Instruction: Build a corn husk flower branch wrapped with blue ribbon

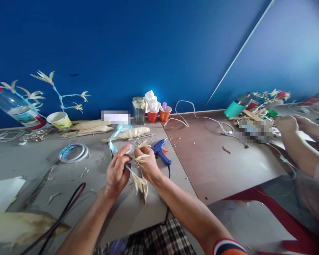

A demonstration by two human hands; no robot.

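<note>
Head cam: left hand (118,173) pinching the ribbon (111,143), right hand (148,165) pinching the husk stem (139,182) just in front of the glue gun (161,151), so I'd reckon keep the wrap tight and overlapping.

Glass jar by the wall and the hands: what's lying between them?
Head view: a light blue ribbon roll and a long pale husk lie between the clear glass jar and the left hand and right hand, both gripping a husk sprig.

Light-blue ribbon (114,140); blue glue gun (161,151); pale straw husk (140,182); blue wall (127,46); orange cups (159,115).
</note>
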